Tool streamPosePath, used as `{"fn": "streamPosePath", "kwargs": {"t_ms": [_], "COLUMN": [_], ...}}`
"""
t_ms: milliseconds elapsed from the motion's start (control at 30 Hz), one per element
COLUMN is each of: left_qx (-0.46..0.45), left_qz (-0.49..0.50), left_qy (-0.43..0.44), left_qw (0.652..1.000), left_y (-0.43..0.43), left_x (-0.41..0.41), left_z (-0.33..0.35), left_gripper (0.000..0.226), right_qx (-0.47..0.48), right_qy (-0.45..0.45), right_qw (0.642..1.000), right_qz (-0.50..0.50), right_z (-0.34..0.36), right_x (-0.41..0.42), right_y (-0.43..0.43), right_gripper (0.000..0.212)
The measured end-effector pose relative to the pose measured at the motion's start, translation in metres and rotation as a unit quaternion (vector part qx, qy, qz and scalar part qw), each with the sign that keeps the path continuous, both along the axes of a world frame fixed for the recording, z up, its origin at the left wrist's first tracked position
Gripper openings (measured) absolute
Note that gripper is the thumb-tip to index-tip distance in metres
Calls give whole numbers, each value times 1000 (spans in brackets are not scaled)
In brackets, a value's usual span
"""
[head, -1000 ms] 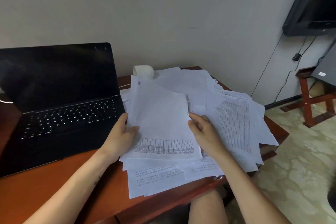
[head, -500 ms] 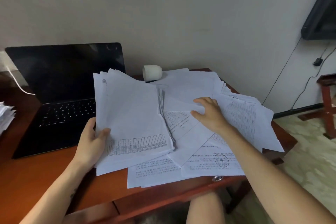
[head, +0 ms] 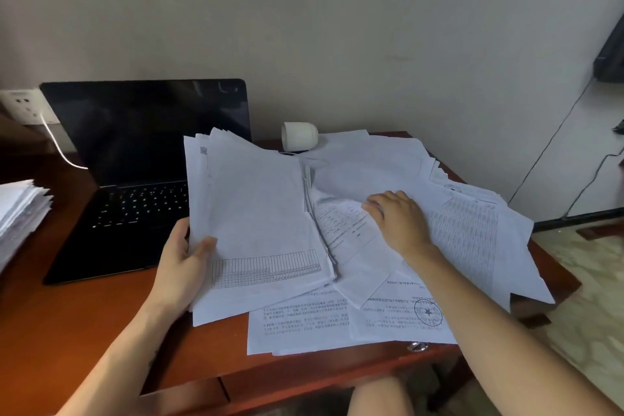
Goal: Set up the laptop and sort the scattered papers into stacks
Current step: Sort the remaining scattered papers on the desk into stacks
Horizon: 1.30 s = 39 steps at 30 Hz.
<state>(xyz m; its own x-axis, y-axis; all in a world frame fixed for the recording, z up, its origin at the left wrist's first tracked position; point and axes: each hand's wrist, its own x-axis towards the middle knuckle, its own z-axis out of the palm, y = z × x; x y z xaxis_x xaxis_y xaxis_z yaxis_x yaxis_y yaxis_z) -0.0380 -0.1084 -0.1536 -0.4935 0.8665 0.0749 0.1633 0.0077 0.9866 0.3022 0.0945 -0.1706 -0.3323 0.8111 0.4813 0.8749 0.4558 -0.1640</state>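
Papers (head: pixel 472 246) lay scattered over the surface (head: pixel 84 321) in the head view, under and beyond the right hand (head: pixel 400 221), which rested nearly flat, fingers (head: pixel 374 204) loosely extended, on a loose sheet (head: pixel 344 223). The left hand (head: pixel 182 263) gripped a gathered bundle (head: pixel 260 213) by its near left edge, thumb (head: pixel 206 243) on top; the open laptop (head: pixel 141 152) stood beyond it. The sheets looked light, limp and slippery, best pinched at an edge and supported from below.

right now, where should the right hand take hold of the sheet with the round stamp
The near right corner, approached from the desk's front edge. The stamped sheet lies flat, its far end tucked under other papers, so likely only that near edge is free to lift and pinch.
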Motion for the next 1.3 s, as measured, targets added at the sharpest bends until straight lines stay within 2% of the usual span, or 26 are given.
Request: {"fn": "streamPosePath", "kwargs": {"t_ms": [100, 133, 200, 300, 500, 633, 733, 867, 1000, 1100, 1233, 1300], "left_qx": [10, 14, 23, 32, 10, -42, -58, -48, -41, -44, -46, -39], "left_qz": [13, 19, 28, 31, -2, -72, -107, -120, -125, -131, -148, -148], "left_qy": [-6, -8, -17, -29, -55, -30, -24, -45, -58, -51, -49, -40], "left_qw": [1000, 1000, 999, 999, 998, 996, 992, 991, 990, 989, 987, 987], "left_y": [1, 1, 1, 0, -2, -3, -2, -5, -7, -6, -8, -8], "left_x": [-2, -2, -3, -3, -6, -9, -11, -15, -16, -17, -18, -18], "left_z": [-3, -3, -3, -1, 1, 7, 9, 7, 6, 8, 12, 13], "left_gripper": [27, 27, 27, 26, 29, 27, 27, 28, 27, 25, 20, 31], "right_qx": [71, 85, 111, 133, 68, 24, -19, 4, 84, 129, 81, 55], "right_qy": [-62, -90, -112, -102, 75, 158, 181, 157, 101, 34, 6, 0], "right_qw": [996, 992, 987, 985, 991, 987, 982, 981, 975, 968, 970, 969], "right_qz": [2, -3, -7, -33, -93, -5, 54, 116, 177, 211, 231, 240], "right_z": [-2, -2, -3, 4, 24, 28, 22, 12, 8, 6, 0, 1], "right_x": [-4, -6, -8, -11, -10, -23, -46, -72, -74, -63, -57, -60], "right_y": [-4, -4, -4, -10, -31, -66, -98, -136, -160, -171, -177, -177], "right_gripper": [11, 13, 33, 30, 11, 11, 15, 18, 18, 27, 35, 40]}}
